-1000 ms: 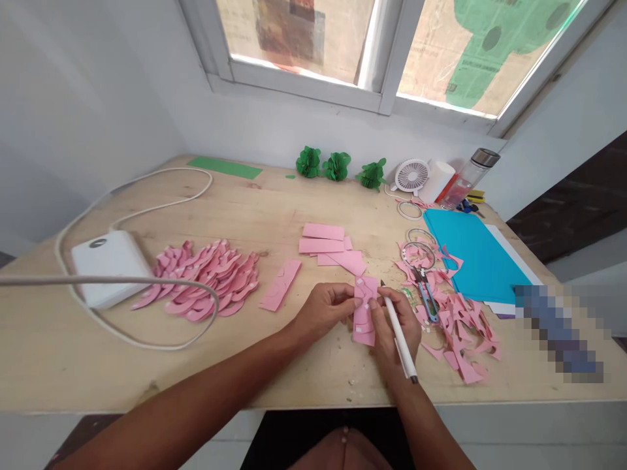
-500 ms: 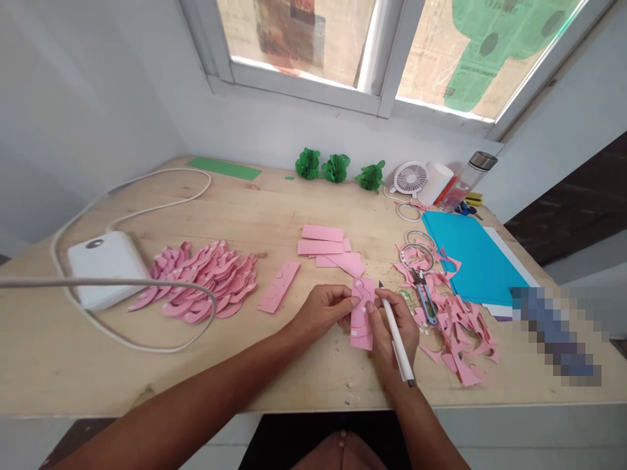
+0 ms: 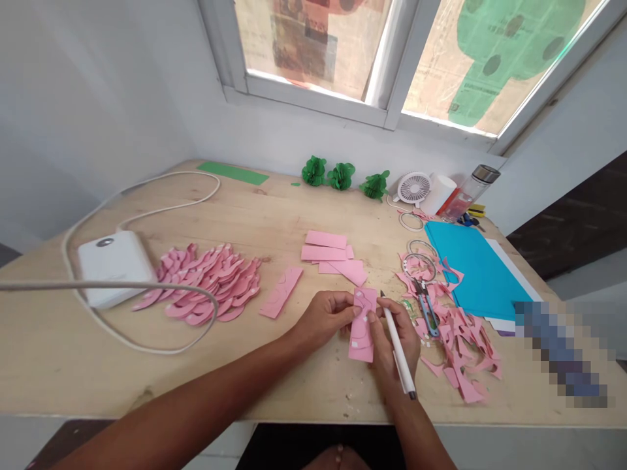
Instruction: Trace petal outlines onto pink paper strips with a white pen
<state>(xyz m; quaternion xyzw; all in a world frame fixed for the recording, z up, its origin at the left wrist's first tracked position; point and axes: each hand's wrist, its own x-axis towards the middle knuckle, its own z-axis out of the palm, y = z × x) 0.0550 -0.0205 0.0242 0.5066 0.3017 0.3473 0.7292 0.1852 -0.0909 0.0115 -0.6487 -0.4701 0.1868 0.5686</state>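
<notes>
Together, the left hand (image 3: 323,318) and right hand (image 3: 386,347) pinch a pink strip (image 3: 361,334), the right also holding a pen (image 3: 399,347) near scraps (image 3: 461,356).

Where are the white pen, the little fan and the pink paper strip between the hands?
White pen (image 3: 398,346): head view, middle of the barrel.
Little fan (image 3: 415,188): head view, centre of the round grille.
Pink paper strip (image 3: 362,331): head view, middle of its upper face.

head view | we look from above and behind the fingers (image 3: 337,300) | we face forward and down | fairly near: forearms (image 3: 220,385) below them, table (image 3: 274,215) around, window (image 3: 318,55) beyond
</notes>
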